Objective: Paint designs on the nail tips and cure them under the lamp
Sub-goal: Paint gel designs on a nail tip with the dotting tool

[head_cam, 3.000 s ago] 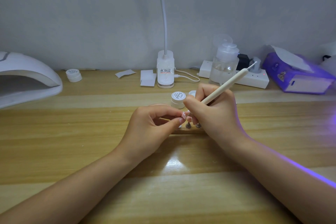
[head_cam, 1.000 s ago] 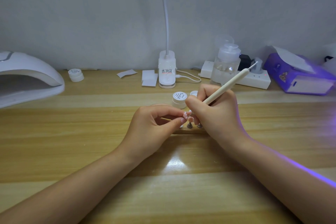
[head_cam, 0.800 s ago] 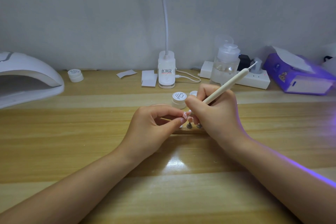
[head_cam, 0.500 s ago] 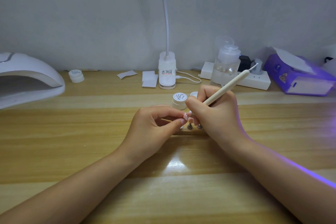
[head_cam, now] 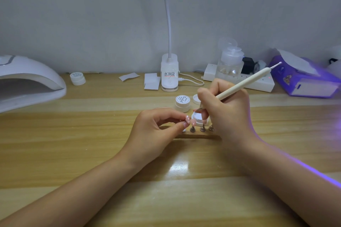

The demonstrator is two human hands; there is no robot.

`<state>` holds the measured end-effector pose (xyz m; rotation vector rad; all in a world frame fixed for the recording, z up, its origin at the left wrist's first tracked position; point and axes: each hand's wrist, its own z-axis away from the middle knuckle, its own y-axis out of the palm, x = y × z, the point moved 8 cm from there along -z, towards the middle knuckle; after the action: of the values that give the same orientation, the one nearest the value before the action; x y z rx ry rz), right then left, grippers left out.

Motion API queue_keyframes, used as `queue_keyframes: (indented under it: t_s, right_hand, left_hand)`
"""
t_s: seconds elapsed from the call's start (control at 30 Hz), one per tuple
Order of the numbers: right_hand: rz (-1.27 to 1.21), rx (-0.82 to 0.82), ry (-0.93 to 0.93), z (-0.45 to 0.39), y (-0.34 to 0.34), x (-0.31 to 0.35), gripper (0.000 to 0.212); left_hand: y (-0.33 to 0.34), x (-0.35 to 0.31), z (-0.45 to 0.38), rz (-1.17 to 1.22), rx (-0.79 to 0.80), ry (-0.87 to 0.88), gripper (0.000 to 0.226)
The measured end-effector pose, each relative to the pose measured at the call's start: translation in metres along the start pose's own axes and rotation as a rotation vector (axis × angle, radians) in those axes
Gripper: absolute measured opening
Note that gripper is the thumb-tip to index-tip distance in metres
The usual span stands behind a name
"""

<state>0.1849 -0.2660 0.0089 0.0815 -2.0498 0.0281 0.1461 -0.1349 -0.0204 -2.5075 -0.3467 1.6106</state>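
Nail tip (head_cam: 187, 119), one, sat pinched between the left hand's (head_cam: 156, 131) thumb and forefinger at table centre. At its 3 o'clock stood three metal pegs (head_cam: 203, 128) on one wooden stand (head_cam: 197, 135). Further right, the right hand (head_cam: 227, 110) gripped one cream pen (head_cam: 243, 83), tip over one open white pot (head_cam: 198, 117).

nail tip (head_cam: 187, 119): we see it pink, white-dotted, pinched at fingertips
dotting pen (head_cam: 241, 84): cream, tilted, tip over open gel pot (head_cam: 198, 118)
curing lamp (head_cam: 27, 79): white dome, far left
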Motion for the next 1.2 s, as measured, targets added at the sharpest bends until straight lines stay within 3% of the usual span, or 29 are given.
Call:
queue_keyframes:
  t_s: [0.33, 0.83, 1.2]
  right_hand:
    - [0.026, -0.058, -0.067, -0.007, -0.013, 0.011, 0.037]
    - [0.121, -0.135, -0.051, -0.015, -0.028, 0.004, 0.033]
    - [0.155, -0.140, -0.065, -0.016, -0.029, 0.005, 0.030]
  left_hand:
    - [-0.004, 0.008, 0.000, -0.028, -0.059, -0.081, 0.015]
    - [0.006, 0.022, -0.004, -0.023, 0.054, -0.205, 0.005]
    - [0.005, 0.028, -0.006, -0.051, 0.040, -0.249, 0.005]
